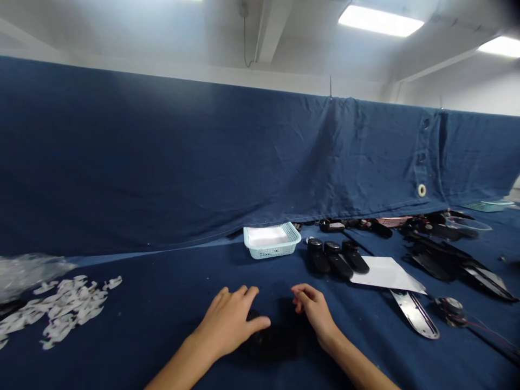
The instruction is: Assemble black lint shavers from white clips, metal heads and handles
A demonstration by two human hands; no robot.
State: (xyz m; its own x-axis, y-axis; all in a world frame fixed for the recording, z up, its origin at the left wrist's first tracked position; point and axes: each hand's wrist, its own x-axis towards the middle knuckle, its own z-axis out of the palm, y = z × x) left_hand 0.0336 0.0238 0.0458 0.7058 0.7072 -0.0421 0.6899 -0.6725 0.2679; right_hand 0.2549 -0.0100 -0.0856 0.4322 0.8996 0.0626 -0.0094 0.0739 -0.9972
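The left-hand grip (228, 320) arches half open, its thumb at the edge of a dark, rounded object (276, 338), too shadowed to identify, on the smooth blue cloth tabletop (134, 352). The right-hand grip (314, 311) curls loosely just beside the object, and neither grip is closed on it.
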